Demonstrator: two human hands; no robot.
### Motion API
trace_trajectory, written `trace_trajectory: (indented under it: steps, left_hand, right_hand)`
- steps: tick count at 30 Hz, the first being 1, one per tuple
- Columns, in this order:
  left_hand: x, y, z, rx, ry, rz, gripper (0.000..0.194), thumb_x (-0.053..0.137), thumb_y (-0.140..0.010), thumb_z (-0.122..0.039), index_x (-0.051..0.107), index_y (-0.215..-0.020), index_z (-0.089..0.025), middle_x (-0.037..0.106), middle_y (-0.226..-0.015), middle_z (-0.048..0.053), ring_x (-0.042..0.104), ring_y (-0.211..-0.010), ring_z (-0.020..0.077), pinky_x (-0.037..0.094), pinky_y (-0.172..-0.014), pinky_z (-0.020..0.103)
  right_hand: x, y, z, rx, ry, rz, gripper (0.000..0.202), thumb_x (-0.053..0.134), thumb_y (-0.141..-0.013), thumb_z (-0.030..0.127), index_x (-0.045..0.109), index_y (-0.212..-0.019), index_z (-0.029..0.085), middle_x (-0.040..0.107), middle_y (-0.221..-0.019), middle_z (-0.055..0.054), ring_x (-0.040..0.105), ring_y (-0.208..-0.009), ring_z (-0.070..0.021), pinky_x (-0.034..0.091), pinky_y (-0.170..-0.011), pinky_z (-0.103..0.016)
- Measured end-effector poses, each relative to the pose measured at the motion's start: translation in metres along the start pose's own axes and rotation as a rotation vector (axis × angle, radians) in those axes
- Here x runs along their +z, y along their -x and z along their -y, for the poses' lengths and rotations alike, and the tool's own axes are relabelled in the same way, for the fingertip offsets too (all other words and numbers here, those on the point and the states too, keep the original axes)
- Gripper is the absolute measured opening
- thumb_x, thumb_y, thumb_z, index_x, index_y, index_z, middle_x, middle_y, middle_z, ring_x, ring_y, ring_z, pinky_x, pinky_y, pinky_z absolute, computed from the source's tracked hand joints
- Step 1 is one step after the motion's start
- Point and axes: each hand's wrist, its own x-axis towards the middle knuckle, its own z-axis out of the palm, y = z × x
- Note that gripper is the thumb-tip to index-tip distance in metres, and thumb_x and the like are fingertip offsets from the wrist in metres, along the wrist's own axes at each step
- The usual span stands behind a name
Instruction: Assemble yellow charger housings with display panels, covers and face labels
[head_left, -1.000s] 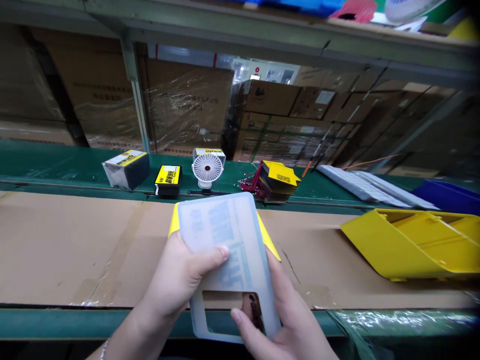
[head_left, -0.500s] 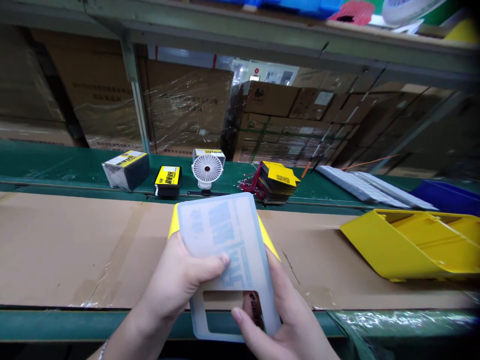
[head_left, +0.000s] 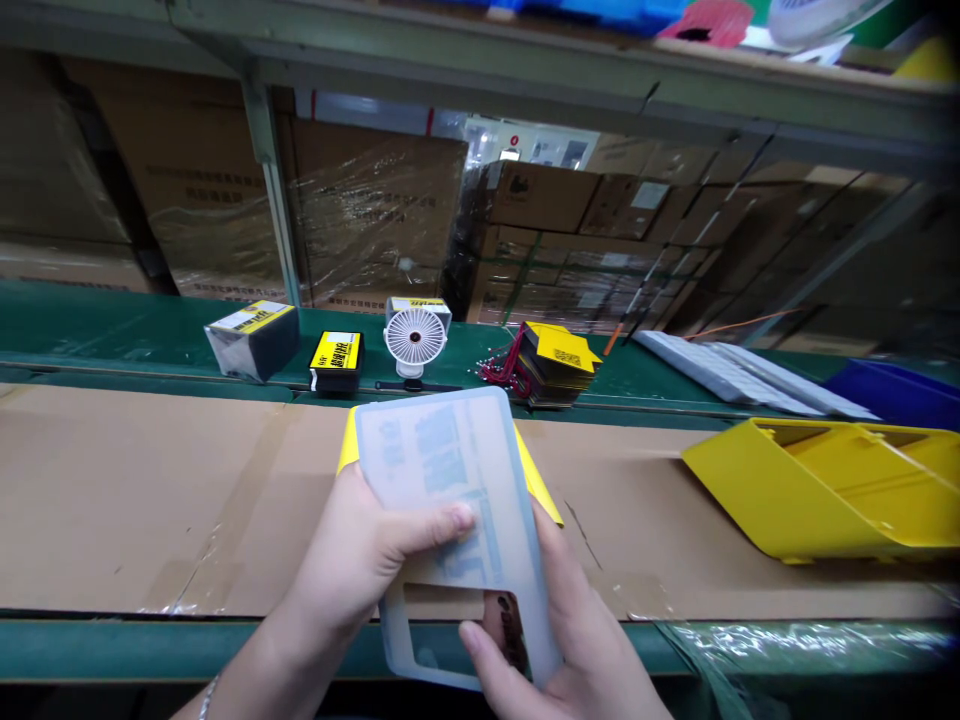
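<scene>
A pale, translucent label sheet (head_left: 435,440) with rounded corners and blue printing showing through is held up in front of me. Near its lower end is a rectangular cut-out. My left hand (head_left: 367,545) grips its left side, thumb pressed on the face. On the right edge, my right hand (head_left: 570,640) is closed round it, with the thumb over the cut-out. Something yellow (head_left: 534,470) sticks out behind the sheet on both sides; most of it is hidden. Part of a brown printed surface shows through the cut-out.
Brown cardboard (head_left: 135,490) covers the bench. A yellow bin (head_left: 757,490) lies at right. Along the green ledge stand a clear box (head_left: 255,340), a black-yellow box (head_left: 337,362), a small white fan (head_left: 415,340) and a stack of yellow-black cards (head_left: 559,365) with red cords. Cartons stand behind.
My left thumb has slid slightly to the right across the sheet. The sheet's lower end has tilted a little; both hands keep their hold.
</scene>
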Motion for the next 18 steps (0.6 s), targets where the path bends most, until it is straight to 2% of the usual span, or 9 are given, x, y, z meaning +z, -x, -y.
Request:
trace_trajectory:
  steps: [6,12,15,18]
  left_hand:
    - [-0.0029,0.0014,-0.0011,0.01,0.025,0.052,0.042,0.073,-0.069,-0.018,0.06,-0.108,-0.016,0.067,-0.106,0.009,0.062,-0.098,0.0273,0.054,-0.085,0.034]
    - [-0.0068,0.0027,0.0049,-0.025,0.127,0.046,0.052,0.074,-0.066,-0.013,0.056,-0.115,-0.016,0.067,-0.106,0.01,0.061,-0.1,0.0276,0.052,-0.088,0.038]
    - [-0.0034,0.0007,0.004,-0.029,0.122,0.027,0.052,0.074,-0.066,-0.015,0.057,-0.115,-0.016,0.067,-0.106,0.01,0.062,-0.099,0.0278,0.052,-0.087,0.038]
    - [0.003,0.0021,0.0016,-0.042,0.065,-0.045,0.048,0.076,-0.064,-0.019,0.061,-0.109,-0.015,0.067,-0.104,0.011,0.064,-0.093,0.0294,0.054,-0.082,0.038]
  right_hand:
    - [-0.0015,-0.0016,0.0006,0.077,-0.075,-0.005,0.074,0.051,-0.078,0.022,0.013,-0.142,0.019,0.065,-0.087,-0.008,0.066,-0.076,-0.0235,0.058,-0.055,-0.028]
    - [-0.0035,-0.0013,0.0005,0.048,-0.043,-0.003,0.074,0.053,-0.078,0.022,0.015,-0.141,0.018,0.064,-0.093,-0.01,0.066,-0.077,-0.0238,0.059,-0.061,-0.03]
    - [-0.0009,-0.001,-0.0006,0.032,-0.047,0.003,0.076,0.052,-0.077,0.02,0.012,-0.142,0.018,0.065,-0.083,-0.007,0.065,-0.071,-0.0211,0.058,-0.061,-0.03]
    - [-0.002,-0.0023,0.0017,0.01,-0.151,0.06,0.082,0.05,-0.075,0.017,0.004,-0.142,0.017,0.063,-0.069,-0.002,0.062,-0.056,-0.016,0.056,-0.054,-0.025]
